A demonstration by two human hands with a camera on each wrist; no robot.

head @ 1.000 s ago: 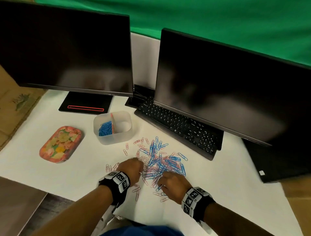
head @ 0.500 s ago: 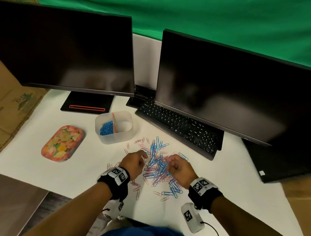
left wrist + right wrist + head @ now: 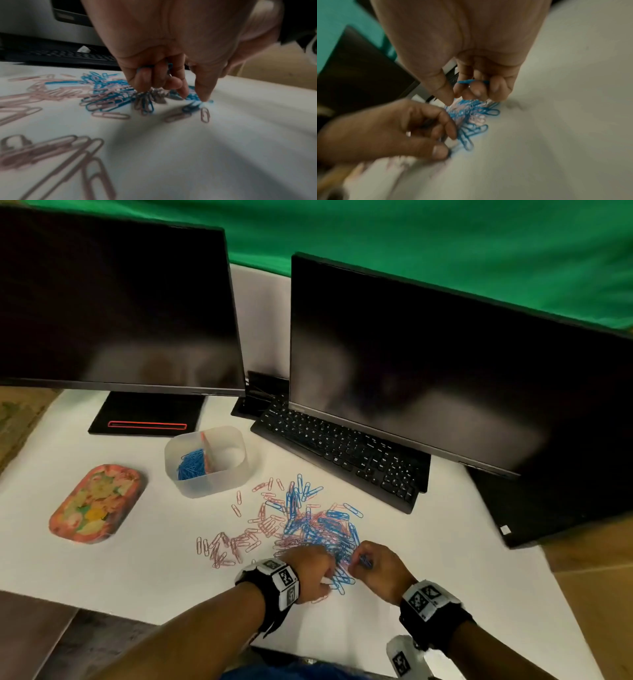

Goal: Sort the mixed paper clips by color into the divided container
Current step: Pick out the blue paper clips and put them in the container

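In the head view, part of the paper clip pile (image 3: 310, 537) at lower centre is covered by the left hand (image 3: 310, 568) and right hand (image 3: 380, 568). The monitors (image 3: 113, 299) are cut off by the frame edges. Both wrist views are blurred; single clips beneath the fingers (image 3: 476, 90) cannot be told apart.

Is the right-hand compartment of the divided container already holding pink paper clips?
No, only the left compartment of the divided container holds clips, the blue paper clips; the right one looks bare.
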